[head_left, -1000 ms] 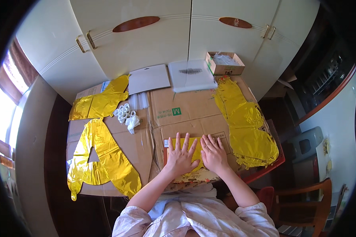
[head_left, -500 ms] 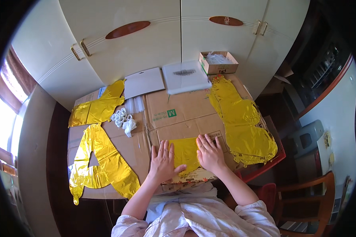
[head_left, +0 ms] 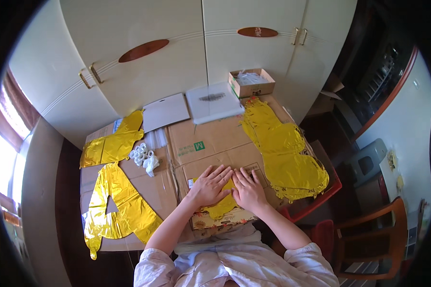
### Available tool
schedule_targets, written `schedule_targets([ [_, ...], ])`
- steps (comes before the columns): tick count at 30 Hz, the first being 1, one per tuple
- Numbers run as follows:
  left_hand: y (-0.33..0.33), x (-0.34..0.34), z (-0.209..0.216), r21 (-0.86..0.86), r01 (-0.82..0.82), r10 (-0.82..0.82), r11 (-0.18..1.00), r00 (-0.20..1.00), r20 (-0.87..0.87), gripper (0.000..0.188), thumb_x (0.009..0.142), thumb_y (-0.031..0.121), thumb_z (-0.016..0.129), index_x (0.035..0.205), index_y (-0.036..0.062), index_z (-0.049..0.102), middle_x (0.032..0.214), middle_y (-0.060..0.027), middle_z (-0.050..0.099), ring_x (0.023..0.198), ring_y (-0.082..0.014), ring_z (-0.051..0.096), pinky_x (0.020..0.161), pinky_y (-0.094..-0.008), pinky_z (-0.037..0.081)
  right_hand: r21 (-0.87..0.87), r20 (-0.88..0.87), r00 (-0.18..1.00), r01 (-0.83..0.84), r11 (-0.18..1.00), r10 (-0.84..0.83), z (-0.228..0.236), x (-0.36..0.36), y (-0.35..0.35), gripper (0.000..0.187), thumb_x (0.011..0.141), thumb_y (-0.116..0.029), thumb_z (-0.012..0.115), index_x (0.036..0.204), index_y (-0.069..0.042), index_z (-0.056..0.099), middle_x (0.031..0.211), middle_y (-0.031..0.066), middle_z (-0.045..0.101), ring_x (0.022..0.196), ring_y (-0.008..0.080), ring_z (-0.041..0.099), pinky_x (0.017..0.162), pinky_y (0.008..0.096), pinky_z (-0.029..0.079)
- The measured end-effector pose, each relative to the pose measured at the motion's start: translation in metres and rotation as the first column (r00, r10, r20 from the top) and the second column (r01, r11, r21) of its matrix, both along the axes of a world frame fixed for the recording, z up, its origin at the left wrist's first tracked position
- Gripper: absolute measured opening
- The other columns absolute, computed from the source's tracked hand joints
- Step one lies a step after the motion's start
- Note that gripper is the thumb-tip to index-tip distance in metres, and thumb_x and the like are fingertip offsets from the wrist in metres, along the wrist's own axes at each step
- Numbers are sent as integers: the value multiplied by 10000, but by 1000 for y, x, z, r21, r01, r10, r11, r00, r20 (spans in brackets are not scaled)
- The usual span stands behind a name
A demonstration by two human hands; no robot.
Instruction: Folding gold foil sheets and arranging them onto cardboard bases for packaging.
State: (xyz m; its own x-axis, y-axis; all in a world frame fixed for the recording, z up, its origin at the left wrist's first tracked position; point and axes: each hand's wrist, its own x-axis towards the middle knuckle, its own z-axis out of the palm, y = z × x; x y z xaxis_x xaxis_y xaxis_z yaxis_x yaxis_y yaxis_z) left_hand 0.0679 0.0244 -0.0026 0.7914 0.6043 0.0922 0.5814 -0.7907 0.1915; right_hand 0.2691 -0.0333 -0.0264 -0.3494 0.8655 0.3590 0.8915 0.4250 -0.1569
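A folded gold foil balloon [head_left: 219, 208] lies flat near the table's front edge, on a cream printed box or board [head_left: 215, 219] with leaf patterns. My left hand [head_left: 209, 185] rests palm down on the foil, fingers stretched toward the right. Close beside it, my right hand [head_left: 249, 191] also presses flat, its fingertips almost meeting the left ones. Much of the foil's upper part is hidden beneath both hands. On the left lie a flat letter-shaped gold foil balloon [head_left: 117, 201] and another gold foil piece [head_left: 112, 145]. A stack of gold foil balloons [head_left: 289, 158] spreads on the right.
Cardboard [head_left: 215, 160] covers the table. White tape-like rolls [head_left: 140, 154] and a crumpled white plastic piece [head_left: 151, 165] sit left of centre. Behind them are a grey-white board [head_left: 166, 113], a clear plastic bag [head_left: 213, 103] and a small carton [head_left: 252, 83]. A wooden chair [head_left: 368, 234] stands at right.
My left hand has slid right across the foil and turned its fingers rightward, close to my right hand. The whole view has shifted slightly.
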Motion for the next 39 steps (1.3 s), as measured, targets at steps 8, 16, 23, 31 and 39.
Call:
schedule_targets([
  [8, -1, 1, -6, 49, -12, 14, 999, 999, -36, 693, 975, 521, 393, 1509, 84, 328, 1570, -82, 323, 1463, -275, 262, 1196, -499, 164, -62, -44, 939, -343, 937, 340, 29, 31, -61, 652, 810, -454, 710, 1351, -127, 549, 1443, 96, 487, 1323, 278, 464, 1114, 519, 313],
  [16, -4, 2, -3, 67, -22, 26, 998, 998, -56, 627, 975, 545, 389, 1509, 219, 358, 1572, -77, 320, 1463, -318, 254, 1186, -530, 162, -76, -76, 936, -349, 934, 343, 25, 39, -75, 515, 804, -414, 720, 1248, -167, 636, 1354, 31, 569, 1285, 239, 498, 1104, 439, 359],
  [23, -8, 3, 6, 98, 29, -21, 995, 997, -78, 612, 923, 665, 402, 1477, 405, 386, 1575, -132, 290, 1448, -423, 223, 1153, -604, 157, -51, -48, 944, -330, 943, 328, 15, 40, -78, 471, 800, -432, 713, 1179, -154, 672, 1299, 32, 609, 1279, 233, 510, 1106, 427, 366],
  [31, -2, 2, -1, 43, 14, -11, 999, 997, -80, 694, 901, 753, 328, 1497, 399, 351, 1582, -177, 253, 1453, -462, 175, 1155, -613, 125, 55, 100, 884, -462, 885, 456, 42, 49, -65, 259, 829, -265, 692, 1058, -145, 714, 1152, 20, 688, 1112, 196, 639, 941, 368, 524],
  [39, 7, 1, 12, -117, -80, 71, 990, 994, -77, 658, 961, 686, 252, 1520, 345, 324, 1590, -176, 235, 1459, -485, 115, 1176, -584, 83, 318, 133, 865, -500, 806, 484, 76, 54, -70, 141, 850, -155, 665, 982, -119, 699, 1039, 15, 697, 1007, 179, 665, 902, 359, 551],
])
